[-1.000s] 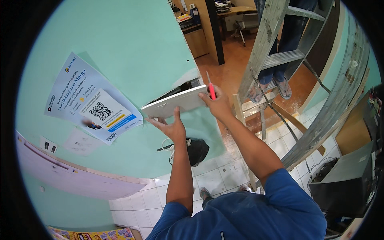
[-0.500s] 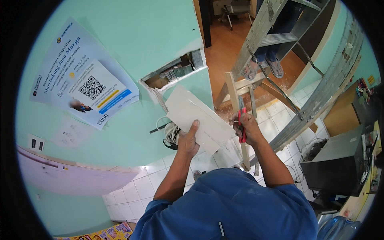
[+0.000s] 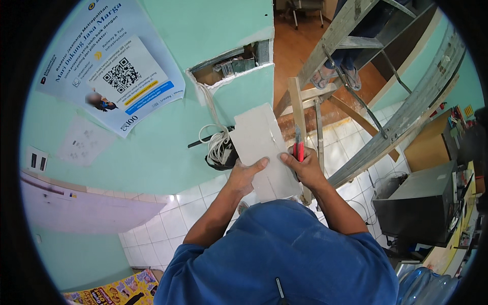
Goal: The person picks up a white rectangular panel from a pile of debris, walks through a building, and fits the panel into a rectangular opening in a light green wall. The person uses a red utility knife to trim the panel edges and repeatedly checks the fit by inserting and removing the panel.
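Observation:
A flat off-white board [image 3: 262,134], which looks like plasterboard, is held in front of my body, with a notched upper left corner and a thin line across its lower part. My left hand [image 3: 244,175] grips its left edge, thumb on the face. At the opposite edge, my right hand [image 3: 307,168] has its thumb on the board while its fingers close round a red-handled tool [image 3: 299,151]. The tool's narrow grey end points up; its exact kind is unclear. Beyond the board, the green wall has a rectangular cut-out [image 3: 231,65] with rough white edges.
White cables [image 3: 218,145] hang coiled from the cut-out. A metal ladder [image 3: 351,43] stands at the right, with another person's sandalled feet [image 3: 335,76] by it. A wooden strip [image 3: 296,101] stands nearer. A dark cabinet [image 3: 414,203] and water bottles [image 3: 424,287] are at right.
The board has turned more upright and come closer to my body. My right hand has moved in from apart and now touches the board's right edge, still holding the red-handled tool.

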A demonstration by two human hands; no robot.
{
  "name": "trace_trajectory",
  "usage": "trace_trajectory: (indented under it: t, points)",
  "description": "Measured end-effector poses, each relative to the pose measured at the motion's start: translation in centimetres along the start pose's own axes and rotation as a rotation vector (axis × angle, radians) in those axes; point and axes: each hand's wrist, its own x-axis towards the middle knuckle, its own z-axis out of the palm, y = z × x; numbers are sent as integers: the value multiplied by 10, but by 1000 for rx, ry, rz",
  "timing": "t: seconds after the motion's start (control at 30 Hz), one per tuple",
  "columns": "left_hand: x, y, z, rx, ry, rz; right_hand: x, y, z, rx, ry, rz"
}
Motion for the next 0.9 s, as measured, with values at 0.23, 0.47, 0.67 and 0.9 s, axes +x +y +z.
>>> trace_trajectory:
  t: [0.23, 0.47, 0.67, 0.9]
  points:
    - [1, 8, 3, 50, -70, -26, -11, 15, 3, 425, -76, -74]
    - [24, -2, -8, 116, -216, -49, -9, 7, -8, 457, -186, 2]
    - [33, -32, 0, 50, -207, -38, -9, 3, 10, 667, -250, 78]
    - [51, 9, 14, 167, -112, 68, -10, -11, -28, 82, -287, -189]
